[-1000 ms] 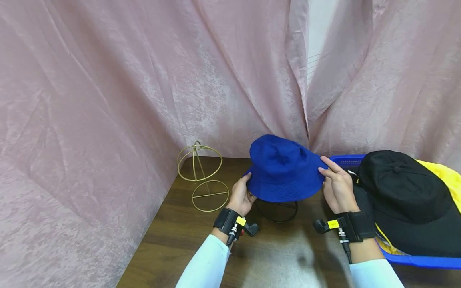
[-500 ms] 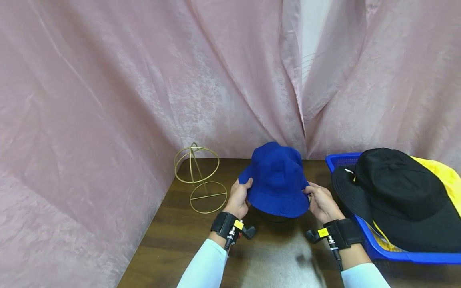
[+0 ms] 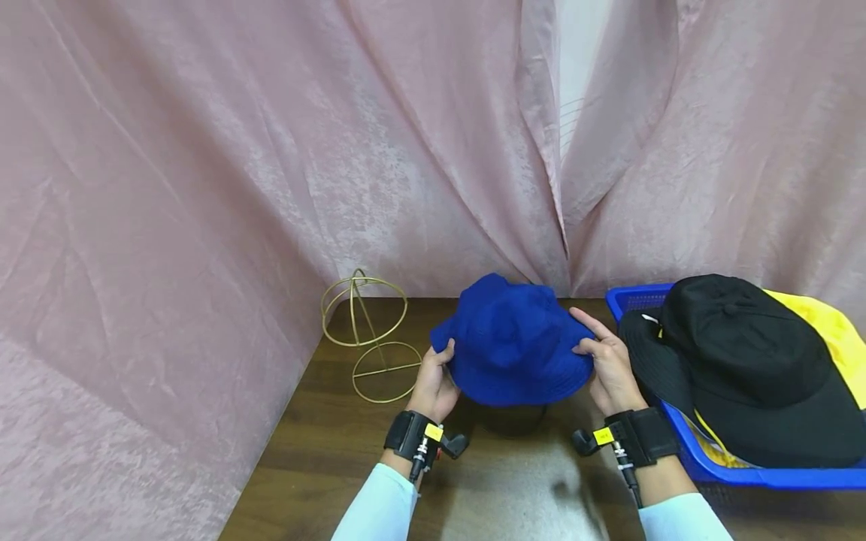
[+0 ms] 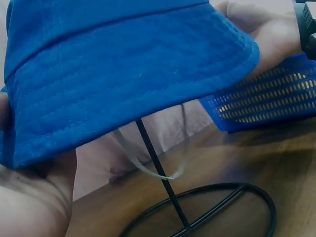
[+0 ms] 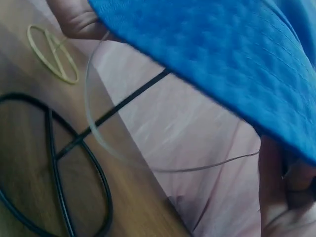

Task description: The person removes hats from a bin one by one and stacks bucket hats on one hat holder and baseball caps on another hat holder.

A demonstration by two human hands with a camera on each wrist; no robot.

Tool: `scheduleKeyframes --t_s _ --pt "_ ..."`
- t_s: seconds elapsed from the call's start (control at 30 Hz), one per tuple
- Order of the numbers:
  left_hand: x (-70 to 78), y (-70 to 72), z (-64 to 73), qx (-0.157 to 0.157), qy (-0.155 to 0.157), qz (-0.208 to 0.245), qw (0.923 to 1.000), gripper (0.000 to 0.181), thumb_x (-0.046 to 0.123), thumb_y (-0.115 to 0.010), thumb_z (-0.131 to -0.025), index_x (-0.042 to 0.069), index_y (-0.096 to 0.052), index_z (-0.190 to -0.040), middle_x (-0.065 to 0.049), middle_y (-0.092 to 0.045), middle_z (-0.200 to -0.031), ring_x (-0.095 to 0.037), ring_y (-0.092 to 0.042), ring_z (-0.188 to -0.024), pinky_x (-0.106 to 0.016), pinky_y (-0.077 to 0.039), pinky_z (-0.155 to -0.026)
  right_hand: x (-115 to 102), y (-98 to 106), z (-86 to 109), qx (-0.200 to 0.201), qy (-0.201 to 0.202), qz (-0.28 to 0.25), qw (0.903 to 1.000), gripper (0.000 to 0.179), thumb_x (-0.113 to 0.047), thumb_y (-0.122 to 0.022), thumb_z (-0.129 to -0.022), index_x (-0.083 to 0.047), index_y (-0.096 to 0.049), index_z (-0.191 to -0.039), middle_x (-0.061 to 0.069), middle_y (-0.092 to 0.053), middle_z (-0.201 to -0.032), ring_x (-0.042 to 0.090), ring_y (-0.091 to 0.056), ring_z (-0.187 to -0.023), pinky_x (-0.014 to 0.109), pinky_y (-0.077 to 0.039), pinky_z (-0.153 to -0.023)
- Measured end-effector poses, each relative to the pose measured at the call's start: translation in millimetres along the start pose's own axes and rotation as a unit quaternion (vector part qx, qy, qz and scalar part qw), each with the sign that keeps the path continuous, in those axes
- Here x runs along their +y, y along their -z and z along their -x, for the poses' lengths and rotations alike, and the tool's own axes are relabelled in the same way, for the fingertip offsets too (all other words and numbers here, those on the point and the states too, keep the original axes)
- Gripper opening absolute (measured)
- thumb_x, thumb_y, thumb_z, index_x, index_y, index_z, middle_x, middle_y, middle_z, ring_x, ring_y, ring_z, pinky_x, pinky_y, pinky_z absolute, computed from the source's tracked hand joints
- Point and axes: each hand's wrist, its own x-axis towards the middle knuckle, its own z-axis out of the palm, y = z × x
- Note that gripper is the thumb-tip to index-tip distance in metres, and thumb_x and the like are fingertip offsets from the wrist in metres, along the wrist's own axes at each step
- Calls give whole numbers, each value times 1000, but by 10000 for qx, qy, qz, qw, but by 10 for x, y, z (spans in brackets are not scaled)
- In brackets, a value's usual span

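Observation:
A blue bucket hat (image 3: 510, 342) is held between both hands over a black wire hat stand (image 4: 170, 192). The left hand (image 3: 435, 385) pinches the brim on its left side, thumb on top. On the opposite side the right hand (image 3: 612, 370) grips the brim with the thumb above and the index finger stretched along it. In the left wrist view a thin pale cord (image 4: 170, 177) hangs in a loop below the brim. The stand's pole goes up under the hat, its round base rests on the table, and its top is hidden.
To the left stands a gold wire hat stand (image 3: 386, 373). A blue plastic basket (image 3: 771, 478) on the right holds black hats (image 3: 751, 353) and something yellow (image 3: 822, 319). Pink curtains (image 3: 379, 150) hang behind and left of the wooden table (image 3: 304, 451).
The hat has come down and a little left, its raised right side now more level. The right hand moved left and down with it; its index finger bent, then straightened again.

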Motion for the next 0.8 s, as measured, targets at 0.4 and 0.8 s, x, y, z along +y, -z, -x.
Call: scheduleKeyframes --t_s 0.4,0.8 --pt "-91 84 46 360 708 -504 9956 20 13 -50 -100 16 -57 -119 3 -69 -103 -12 -66 -92 -30 -53 -81 120 54 102 -327 -74 -628 9975 59 13 -30 -90 -8 -66 -131 1 -65 -125 14 -62 -106 25 -51 -84" --pt "-10 -3 100 -3 66 69 10000 18 8 -48 -105 15 -58 -119 1 -69 -109 -12 -68 -97 -28 -53 -85 72 24 103 -544 301 -736 9953 63 11 -35 -97 -5 -31 -158 8 -31 -160 15 -42 -137 26 -40 -107"
